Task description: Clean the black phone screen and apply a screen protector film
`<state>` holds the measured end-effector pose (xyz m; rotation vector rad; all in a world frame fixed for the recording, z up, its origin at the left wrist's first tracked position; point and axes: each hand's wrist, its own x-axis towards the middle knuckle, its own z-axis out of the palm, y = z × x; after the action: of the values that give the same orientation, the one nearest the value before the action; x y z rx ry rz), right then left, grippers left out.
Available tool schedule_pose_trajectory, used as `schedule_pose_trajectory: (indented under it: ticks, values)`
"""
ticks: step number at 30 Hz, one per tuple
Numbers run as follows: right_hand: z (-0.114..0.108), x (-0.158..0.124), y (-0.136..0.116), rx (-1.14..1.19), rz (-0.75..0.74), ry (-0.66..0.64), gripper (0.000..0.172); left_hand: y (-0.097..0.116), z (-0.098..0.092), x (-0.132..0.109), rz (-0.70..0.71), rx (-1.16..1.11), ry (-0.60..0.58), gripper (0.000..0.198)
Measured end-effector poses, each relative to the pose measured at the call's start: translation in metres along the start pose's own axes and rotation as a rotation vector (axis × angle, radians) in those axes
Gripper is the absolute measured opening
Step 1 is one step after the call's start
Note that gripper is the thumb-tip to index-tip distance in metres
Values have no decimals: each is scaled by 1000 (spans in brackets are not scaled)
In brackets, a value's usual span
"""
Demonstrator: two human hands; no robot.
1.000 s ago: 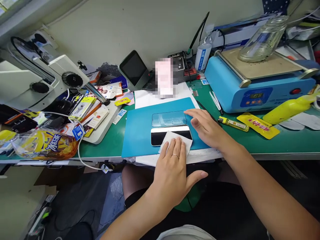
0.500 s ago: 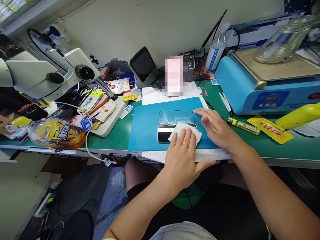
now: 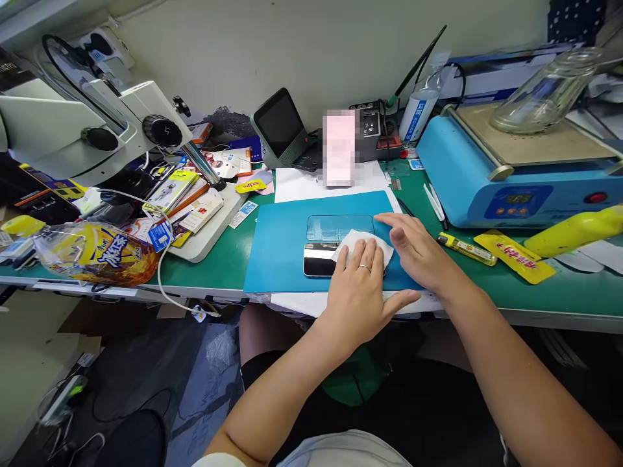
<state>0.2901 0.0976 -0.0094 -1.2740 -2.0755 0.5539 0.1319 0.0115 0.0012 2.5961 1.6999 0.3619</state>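
Currently, the left hand (image 3: pixel 357 285) lies palm down, its four fingers extended close together and its thumb spread out to the side. These fingers rest on a thin white wiping sheet (image 3: pixel 387 248), which covers the right-hand part of a flat, dark, glossy rectangular phone (image 3: pixel 318 263). The phone lies lengthwise on a blue rectangular mat (image 3: pixel 277 240), near its front edge; its left end is exposed and reflects a bright band.

Directly behind the phone is a clear rectangular sheet with a dark outline (image 3: pixel 339 227), lying on the same mat. The right hand (image 3: pixel 419 256) is positioned at the right end of the clear sheet, fingers extended, thumb raised and apart from them, holding nothing; whether its fingertips touch the sheet cannot be determined.

The mat partly overlies white paper (image 3: pixel 299 185) on a green desk (image 3: pixel 221 272). To the right of the mat are white tweezers (image 3: pixel 434 203), a slim yellow tube (image 3: pixel 467 248) and a flat yellow packet (image 3: pixel 514 256). Behind these stands a blue box-shaped machine (image 3: pixel 450 172) with a tan top plate, bearing a tilted clear glass jar (image 3: pixel 545 97).
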Motion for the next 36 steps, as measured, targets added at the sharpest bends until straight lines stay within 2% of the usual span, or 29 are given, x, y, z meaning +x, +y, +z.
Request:
schedule_pose_trajectory:
  ticks: [5,10,14,18,22,26,30,33,36]
  values:
    - [0,-1,-2,-7,10,-12,86,-6,-5,-23,28,-43,-12,78]
    - [-1,-2,-4,1,11,-9,88,-30,-15,-47,-12,-68,-51,70]
    - [-2,-2,-5,7,34,-39,90,-49,-17,-52,-115,-30,-38,66]
    - [-1,-3,-2,21,29,-28,84,-58,-15,-46,-159,11,-12,68]
    - [0,-3,-1,23,18,-10,80,-50,-8,-29,-189,46,30,77]
    - [0,-2,-1,22,-7,3,83,-17,-1,-11,-117,24,39,86]
    - [0,0,-1,6,-18,-1,87,13,0,-10,-59,12,22,81]
    - [-1,0,-2,-12,-12,-15,88,9,-4,-21,-20,-17,25,74]
    - [-1,1,-3,-20,5,-20,85,-15,-8,-32,27,-89,49,49]
